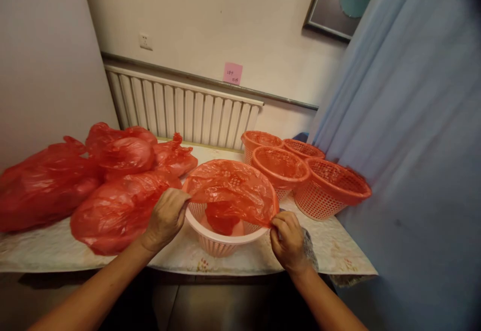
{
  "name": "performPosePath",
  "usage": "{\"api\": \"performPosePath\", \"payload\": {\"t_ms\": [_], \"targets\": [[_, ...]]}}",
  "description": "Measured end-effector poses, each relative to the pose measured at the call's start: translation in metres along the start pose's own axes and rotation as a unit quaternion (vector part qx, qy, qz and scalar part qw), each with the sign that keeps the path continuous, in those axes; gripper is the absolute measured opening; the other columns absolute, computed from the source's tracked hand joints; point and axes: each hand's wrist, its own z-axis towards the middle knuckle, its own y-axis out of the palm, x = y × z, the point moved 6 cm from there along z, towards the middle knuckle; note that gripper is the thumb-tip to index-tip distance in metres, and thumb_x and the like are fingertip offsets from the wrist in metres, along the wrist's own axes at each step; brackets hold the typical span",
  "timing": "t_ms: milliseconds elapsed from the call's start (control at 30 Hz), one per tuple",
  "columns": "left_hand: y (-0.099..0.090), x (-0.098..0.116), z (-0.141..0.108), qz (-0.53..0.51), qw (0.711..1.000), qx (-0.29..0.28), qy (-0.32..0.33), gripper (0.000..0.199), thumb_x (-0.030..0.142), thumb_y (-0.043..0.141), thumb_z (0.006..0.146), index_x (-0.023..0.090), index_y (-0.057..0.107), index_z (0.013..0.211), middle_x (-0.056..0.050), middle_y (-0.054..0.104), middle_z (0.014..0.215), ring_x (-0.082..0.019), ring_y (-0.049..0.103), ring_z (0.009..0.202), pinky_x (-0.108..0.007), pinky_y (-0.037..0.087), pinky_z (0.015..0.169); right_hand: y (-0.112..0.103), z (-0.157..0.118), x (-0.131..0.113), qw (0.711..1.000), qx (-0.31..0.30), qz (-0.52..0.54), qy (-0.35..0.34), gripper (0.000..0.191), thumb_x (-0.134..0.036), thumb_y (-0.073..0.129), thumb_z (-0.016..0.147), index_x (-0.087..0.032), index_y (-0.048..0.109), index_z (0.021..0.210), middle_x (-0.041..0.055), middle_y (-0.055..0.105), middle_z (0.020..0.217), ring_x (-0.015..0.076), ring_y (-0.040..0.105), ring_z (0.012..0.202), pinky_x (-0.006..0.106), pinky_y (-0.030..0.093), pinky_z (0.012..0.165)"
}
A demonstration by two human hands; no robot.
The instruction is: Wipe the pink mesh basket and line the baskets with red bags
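A pink perforated plastic basket stands near the table's front edge. A thin red plastic bag drapes over the basket's far rim and partly into it; the near rim is bare. At the basket's left side, my left hand is closed on the bag's edge, its fingertips partly hidden. My right hand pinches the other end of that edge at the right rim. Between my hands the bag's edge stretches across the basket's opening.
Several filled red plastic bags lie on the left of the table. Several baskets lined with red bags stand at the back right, beside a blue curtain. A radiator runs along the wall behind.
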Motion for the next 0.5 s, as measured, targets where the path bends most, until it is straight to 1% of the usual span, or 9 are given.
{"api": "performPosePath", "payload": {"t_ms": [100,200,267,367,500], "targets": [[-0.002,-0.002,-0.005,0.033,0.999,0.001,0.003,0.010,0.015,0.047,0.090,0.019,0.056,0.092,-0.005,0.057,0.076,-0.021,0.053,0.074,-0.036,0.045,0.071,-0.001,-0.001,-0.004,1.000,0.013,-0.011,-0.005,0.024,-0.004,0.049,0.083,-0.022,0.057,0.096,0.0050,0.060,0.085,0.0198,0.054,0.082,0.037,0.048,0.073],[-0.005,-0.002,-0.011,0.054,0.998,0.001,0.014,0.009,0.016,0.049,0.089,0.020,0.056,0.093,-0.005,0.056,0.074,-0.022,0.054,0.072,-0.037,0.045,0.069,0.001,-0.005,-0.004,0.999,0.026,-0.019,-0.003,0.025,-0.004,0.050,0.084,-0.023,0.058,0.098,0.0054,0.060,0.086,0.0201,0.055,0.083,0.038,0.049,0.074],[-0.006,0.001,-0.015,0.055,0.998,0.002,0.025,0.011,0.013,0.049,0.088,0.019,0.055,0.095,-0.006,0.057,0.075,-0.022,0.054,0.073,-0.037,0.046,0.070,0.002,-0.007,-0.003,0.999,0.040,-0.018,0.002,0.026,-0.003,0.050,0.084,-0.023,0.057,0.100,0.0055,0.060,0.087,0.0203,0.056,0.084,0.039,0.050,0.075],[-0.009,0.006,-0.020,0.039,0.999,0.009,0.017,0.014,0.008,0.049,0.087,0.019,0.052,0.096,-0.007,0.058,0.081,-0.022,0.055,0.077,-0.037,0.048,0.072,0.002,-0.010,-0.002,0.998,0.059,-0.005,0.015,0.029,-0.002,0.052,0.084,-0.023,0.057,0.104,0.0057,0.061,0.088,0.0207,0.058,0.085,0.041,0.051,0.078],[-0.009,0.015,-0.024,0.030,0.999,-0.006,0.009,0.015,0.007,0.049,0.086,0.020,0.051,0.095,-0.007,0.059,0.081,-0.023,0.057,0.079,-0.037,0.048,0.072,0.002,-0.012,-0.001,0.998,0.055,0.015,0.028,0.029,-0.003,0.054,0.083,-0.022,0.056,0.105,0.0082,0.063,0.094,0.0223,0.060,0.092,0.043,0.052,0.082]]}}
